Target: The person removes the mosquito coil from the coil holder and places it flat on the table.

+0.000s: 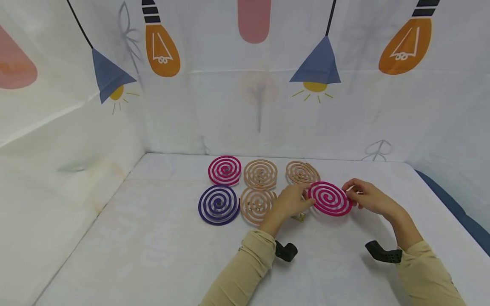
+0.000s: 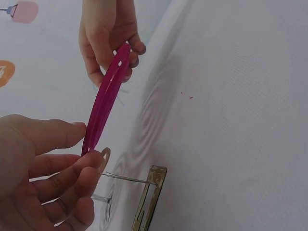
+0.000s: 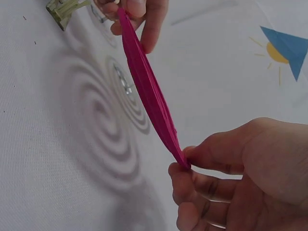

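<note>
A bright pink mosquito coil [image 1: 328,197] is held between both hands, tilted and raised off the white table. My left hand [image 1: 292,200] pinches its left edge between thumb and fingers. At the opposite edge, my right hand [image 1: 369,198] has it pinched the same way. Both wrist views show the coil [image 2: 103,98] nearly edge-on, a hand at each end. Beneath the left hand stands a small brass-coloured metal coil stand [image 2: 154,192] with a thin prong sticking out; the hand mostly hides it in the head view. The coil's spiral shadow falls on the table.
Left of the hands are another pink coil [image 1: 224,171], a dark purple coil [image 1: 219,204] and tan coils, two [image 1: 260,174] [image 1: 257,205] beside these and one [image 1: 302,172] behind the left hand. A white printed curtain [image 1: 229,110] hangs along the table's back edge.
</note>
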Demonstrator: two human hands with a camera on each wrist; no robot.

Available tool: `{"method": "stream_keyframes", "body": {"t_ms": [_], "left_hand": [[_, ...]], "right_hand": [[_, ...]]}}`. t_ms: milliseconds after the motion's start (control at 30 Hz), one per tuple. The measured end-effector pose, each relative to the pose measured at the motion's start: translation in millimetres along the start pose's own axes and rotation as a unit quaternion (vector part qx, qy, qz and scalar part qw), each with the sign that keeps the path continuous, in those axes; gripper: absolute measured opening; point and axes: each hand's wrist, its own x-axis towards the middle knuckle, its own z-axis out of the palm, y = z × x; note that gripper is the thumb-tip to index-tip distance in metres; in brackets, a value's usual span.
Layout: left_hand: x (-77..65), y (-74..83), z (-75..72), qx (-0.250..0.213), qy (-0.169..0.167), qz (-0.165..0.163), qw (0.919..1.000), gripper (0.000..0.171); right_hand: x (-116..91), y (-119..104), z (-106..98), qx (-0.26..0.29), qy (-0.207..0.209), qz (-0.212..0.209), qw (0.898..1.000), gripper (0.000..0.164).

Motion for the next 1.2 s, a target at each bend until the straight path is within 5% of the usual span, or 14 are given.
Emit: {"method": "stream_keyframes", "body": {"t_ms": [733, 1000, 1200], "left_hand": [[2.1, -2.2, 10.3, 0.035, -0.018, -0.017, 0.9991, 0.037], [2.7, -3.6, 15.2, 0.056, -0.024, -0.021, 0.9979, 0.049], [2.5, -3.5, 16.5, 0.073, -0.026, -0.021, 0.9968, 0.033]], "right_hand": [[1.3, 3.6, 2.1, -0.016, -0.029, 0.016, 0.999, 0.026], [0.1, 3.3, 3.9, -0.013, -0.039, 0.015, 0.999, 0.025], [1.3, 6.2, 4.2, -0.013, -0.047, 0.021, 0.999, 0.026]]}}
